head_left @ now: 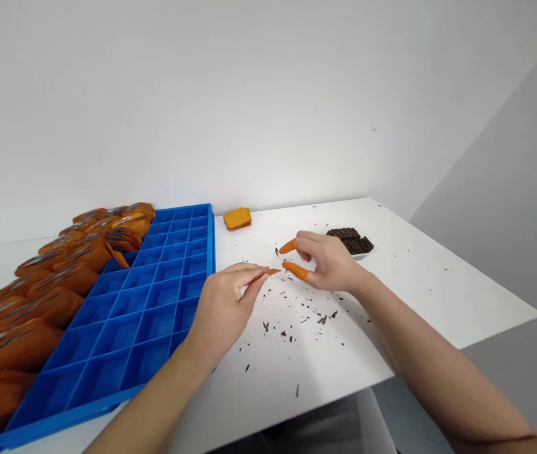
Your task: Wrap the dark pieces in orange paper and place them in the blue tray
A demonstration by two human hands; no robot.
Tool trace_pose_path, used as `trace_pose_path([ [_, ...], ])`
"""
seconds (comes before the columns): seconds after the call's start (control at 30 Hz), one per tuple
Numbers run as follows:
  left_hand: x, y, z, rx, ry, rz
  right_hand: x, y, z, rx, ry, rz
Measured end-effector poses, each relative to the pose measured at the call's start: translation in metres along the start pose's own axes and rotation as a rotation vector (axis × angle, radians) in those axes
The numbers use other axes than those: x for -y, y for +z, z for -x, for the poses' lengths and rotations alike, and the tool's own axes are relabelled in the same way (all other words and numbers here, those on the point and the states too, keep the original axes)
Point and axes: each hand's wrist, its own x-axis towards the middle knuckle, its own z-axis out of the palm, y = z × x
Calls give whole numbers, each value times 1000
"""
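Observation:
Between thumb and fingertips my left hand (225, 306) pinches a small orange paper packet (274, 272), seen almost edge-on, its tip pointing right. My right hand (328, 261) is just beyond that tip, with orange finger cots (295, 271) on thumb and forefinger. Those two fingers are spread apart with nothing visible between them. Behind the right hand lies a bundle of short dark brown sticks (351, 239), resting on something pale that is mostly hidden. Dark crumbs and flakes (323, 320) are scattered on the white table under and in front of both hands.
A blue compartment tray (212, 243) stands on the left. Bunches of filled orange packets (67, 277) fill its left columns; the compartments nearer me hold nothing visible. A small stack of flat orange packets (237, 218) lies by the wall. The white table (443, 296) ends at right.

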Motion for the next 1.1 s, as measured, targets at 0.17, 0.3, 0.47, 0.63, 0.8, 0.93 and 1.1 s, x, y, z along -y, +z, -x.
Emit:
trace_pose_path([
  [0.17,-2,-1,1,8,30,45,-33,-20,0,-240,349,259],
  [0.3,-1,4,4,-22,3,108,-67,-32,6,-302,674,404],
  [0.47,-2,6,5,-104,-67,94,-99,-41,17,-214,998,506],
  [0.63,-8,2,5,-108,-84,77,-114,-48,23,-82,1252,512],
  [0.8,-13,4,7,-21,-91,138,-118,-48,26,-22,1290,485],
  [0.93,-13,6,6,-45,-58,99,-114,-50,25,-19,1260,421],
  [1.1,-12,7,8,-36,-55,64,-107,-55,21,-21,1298,349],
])
